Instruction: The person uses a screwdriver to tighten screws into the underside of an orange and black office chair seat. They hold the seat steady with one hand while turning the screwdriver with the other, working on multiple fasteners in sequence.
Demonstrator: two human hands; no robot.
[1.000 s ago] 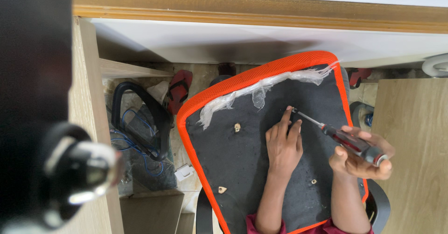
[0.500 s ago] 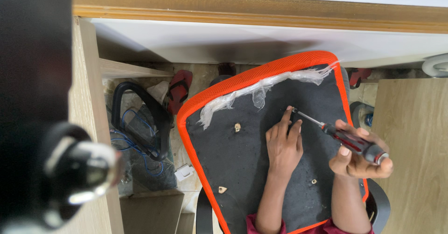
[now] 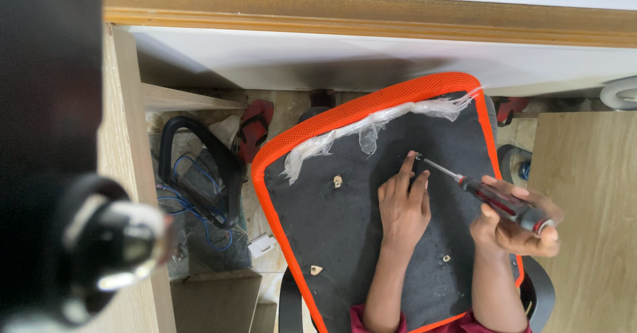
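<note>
Head view looks straight down on an upturned chair seat [image 3: 345,240], its underside covered in dark grey fabric and edged with an orange mesh border [image 3: 312,130]. A strip of torn clear plastic [image 3: 371,124] clings along the upper edge of the seat.

The left hand [image 3: 402,207] lies palm down on the grey fabric, fingers spread and open, with the index fingertip touching the spot where the tool tip meets the seat. The right hand [image 3: 514,223] is closed around the red and black handle of a screwdriver [image 3: 491,197]. The screwdriver slants up and to the left, its metal shaft ending at a small screw point [image 3: 418,156] near the upper middle of the seat, right beside the left index finger.

Three other small pale fittings show on the fabric: one to the left of the left hand [image 3: 338,181], one near the lower left edge [image 3: 316,270], and one between the two forearms [image 3: 446,258].

On the floor to the left of the seat lie a black curved armrest [image 3: 199,167] over a tangle of blue wire [image 3: 192,193], and a red sandal [image 3: 255,128]. A pale wooden panel [image 3: 584,227] stands at the right, and a blurred black knob [image 3: 113,240] fills the near left corner.
</note>
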